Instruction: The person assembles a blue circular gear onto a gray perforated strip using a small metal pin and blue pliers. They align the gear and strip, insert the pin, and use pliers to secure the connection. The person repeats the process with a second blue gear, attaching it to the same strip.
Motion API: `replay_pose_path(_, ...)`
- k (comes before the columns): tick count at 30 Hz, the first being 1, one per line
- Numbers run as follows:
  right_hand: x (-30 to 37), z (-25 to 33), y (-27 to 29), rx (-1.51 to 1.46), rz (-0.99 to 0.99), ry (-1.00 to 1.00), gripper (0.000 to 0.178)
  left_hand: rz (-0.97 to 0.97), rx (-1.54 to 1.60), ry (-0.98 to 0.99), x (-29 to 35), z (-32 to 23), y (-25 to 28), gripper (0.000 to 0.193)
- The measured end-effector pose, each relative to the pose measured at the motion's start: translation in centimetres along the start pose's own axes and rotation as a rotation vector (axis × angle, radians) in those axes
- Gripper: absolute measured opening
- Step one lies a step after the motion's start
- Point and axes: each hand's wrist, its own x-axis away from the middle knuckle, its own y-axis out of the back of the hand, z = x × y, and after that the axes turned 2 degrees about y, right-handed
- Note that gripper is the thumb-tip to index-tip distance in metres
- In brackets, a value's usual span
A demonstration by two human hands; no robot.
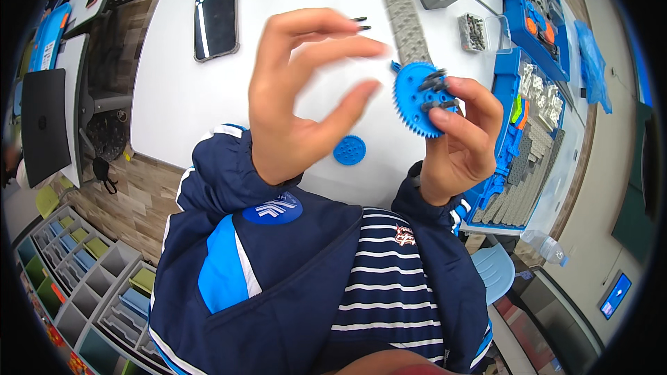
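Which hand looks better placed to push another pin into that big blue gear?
Probably the left hand: it is empty and open beside the large blue gear, while the right hand grips that gear.

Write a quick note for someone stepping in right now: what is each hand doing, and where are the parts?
Right hand: grips the big blue gear, with dark pegs already pushed into its face.
Left hand: raised, open, holding nothing; fingers spread beside the gear.
On the white table: a small blue gear, a long grey strip, two loose dark pins, a phone.
Parts trays sit to the right.
Done: some pegs fitted. Left: small gear untouched.
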Motion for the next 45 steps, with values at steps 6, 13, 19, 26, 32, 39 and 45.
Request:
replay_pose_path(6,0.9,-0.7,-1.0,0.230,0.070,0.046,0.035,0.324,0.913,0.912,0.5,-0.2,-0.1,0.036)
replay_pose_path(13,0.8,-1.0,-0.7,0.253,0.202,-0.006,0.041,0.289,0.873,0.886,0.7,1.0,-0.3,0.040)
replay_pose_path(19,0.3,-1.0,-0.3,0.239,0.260,-0.021,0.035,0.246,0.870,0.798,1.0,1.3,-0.6,0.038)
replay_pose_path(26,0.0,-0.3,-1.2,-0.191,0.074,-0.420,0.042,0.240,0.747,0.624,1.5,0.5,-1.1,0.040)
replay_pose_path(32,-0.2,0.2,-0.6,-0.219,0.099,-0.621,0.035,0.268,0.499,0.468,1.8,0.0,-1.6,0.039)
replay_pose_path(39,-0.4,1.1,0.2,-0.130,0.141,-0.546,0.035,0.276,0.386,0.386,1.9,-1.0,-1.3,0.043)
replay_pose_path(45,0.1,0.9,-0.5,-0.117,0.101,-0.484,0.034,0.263,0.274,0.334,1.8,-1.2,-1.4,0.046)
